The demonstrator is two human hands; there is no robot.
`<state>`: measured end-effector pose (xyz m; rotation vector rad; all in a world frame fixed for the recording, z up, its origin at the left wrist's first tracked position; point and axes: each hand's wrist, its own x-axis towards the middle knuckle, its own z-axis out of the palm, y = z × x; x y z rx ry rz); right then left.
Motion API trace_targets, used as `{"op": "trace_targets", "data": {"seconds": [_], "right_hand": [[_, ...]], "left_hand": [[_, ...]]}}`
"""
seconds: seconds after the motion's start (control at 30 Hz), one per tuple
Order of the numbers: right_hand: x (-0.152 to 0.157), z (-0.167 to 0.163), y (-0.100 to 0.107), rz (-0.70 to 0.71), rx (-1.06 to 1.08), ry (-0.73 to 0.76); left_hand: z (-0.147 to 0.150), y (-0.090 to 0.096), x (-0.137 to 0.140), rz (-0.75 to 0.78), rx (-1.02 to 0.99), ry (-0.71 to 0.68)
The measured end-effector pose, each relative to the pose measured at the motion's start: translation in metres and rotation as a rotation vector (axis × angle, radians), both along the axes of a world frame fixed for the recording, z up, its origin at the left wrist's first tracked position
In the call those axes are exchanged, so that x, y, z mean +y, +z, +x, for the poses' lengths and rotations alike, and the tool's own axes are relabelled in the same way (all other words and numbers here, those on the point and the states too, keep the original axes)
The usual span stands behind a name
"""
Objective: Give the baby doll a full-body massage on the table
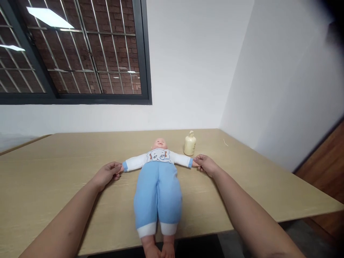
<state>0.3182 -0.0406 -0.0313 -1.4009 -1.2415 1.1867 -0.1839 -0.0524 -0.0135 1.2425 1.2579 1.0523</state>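
A baby doll (158, 186) lies on its back on the table, its head toward the wall and its bare feet at the near edge. It wears a white top with a cartoon elephant print and light blue trousers with white cuffs. Both doll arms are stretched out sideways. My left hand (109, 173) is closed around the doll's hand on the left. On the other side, my right hand (206, 165) pinches the doll's other hand. Just behind my right hand stands a cream pump bottle (190, 144), which neither hand touches.
The wooden table (67, 200) reaches back to a white wall (188, 64). A thin white strip (225, 142) lies at the back right. A dark-framed window (146, 53) with bars is at the upper left. Brown wooden panelling (325, 172) stands beyond the table's right edge.
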Motion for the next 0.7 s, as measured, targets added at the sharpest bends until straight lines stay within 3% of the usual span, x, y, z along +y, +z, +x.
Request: {"op": "trace_targets", "data": {"seconds": [0.47, 0.6, 0.7], "right_hand": [[-0.003, 0.007, 0.001, -0.077, 0.142, 0.074], [-0.010, 0.003, 0.005, -0.037, 0.051, 0.189], [-0.011, -0.002, 0.004, -0.017, -0.041, 0.179]], "left_hand": [[-0.002, 0.002, -0.003, -0.030, -0.041, -0.005], [0.006, 0.006, -0.009, 0.026, 0.042, 0.072], [0.009, 0.008, -0.012, 0.055, 0.124, 0.007]]}}
